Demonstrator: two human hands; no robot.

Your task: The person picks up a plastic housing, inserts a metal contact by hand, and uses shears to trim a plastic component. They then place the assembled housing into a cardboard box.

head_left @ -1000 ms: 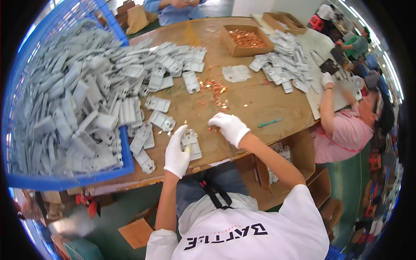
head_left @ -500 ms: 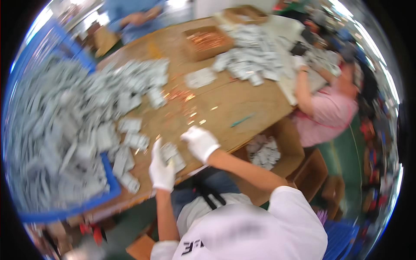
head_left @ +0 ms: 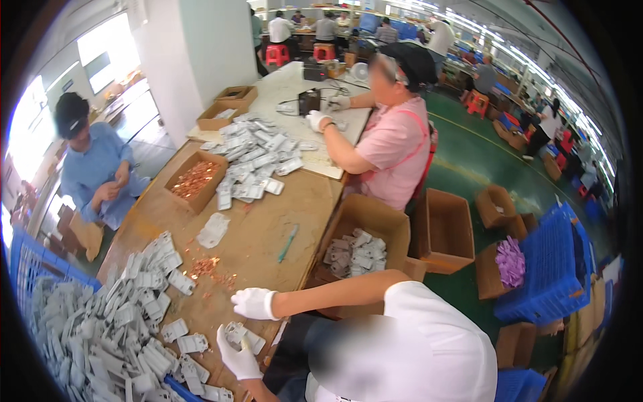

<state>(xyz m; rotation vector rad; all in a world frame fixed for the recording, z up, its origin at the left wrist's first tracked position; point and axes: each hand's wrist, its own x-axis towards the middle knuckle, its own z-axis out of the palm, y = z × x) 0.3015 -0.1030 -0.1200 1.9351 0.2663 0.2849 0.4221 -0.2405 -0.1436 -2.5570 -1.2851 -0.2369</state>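
White gloves cover both my hands at the near edge of a brown worktable [head_left: 258, 244]. My left hand [head_left: 238, 358] is closed around a pale grey plastic housing [head_left: 246, 335], its thumb and fingers on either side of it. Just beyond, my right hand [head_left: 254, 304] hovers over the tabletop with its fingertips pinched together. Anything between those fingertips is too small to make out. Small copper-coloured metal pieces [head_left: 206, 266] lie scattered beyond my right hand. A few loose grey housings [head_left: 192, 344] rest left of my left hand, beside a large heap of them [head_left: 127, 325].
A cardboard box of copper pieces [head_left: 194, 179] and another housing pile [head_left: 258, 157] occupy the far table. A teal pen-like tool [head_left: 289, 242] lies rightward. An open carton of parts [head_left: 372, 221] stands beside the table. A person in pink [head_left: 395, 144] and one in blue [head_left: 100, 167] work nearby.
The view has swung up and right, showing more of the room. My left hand still holds the housing; my right hand stays close to it, fingers pinched.
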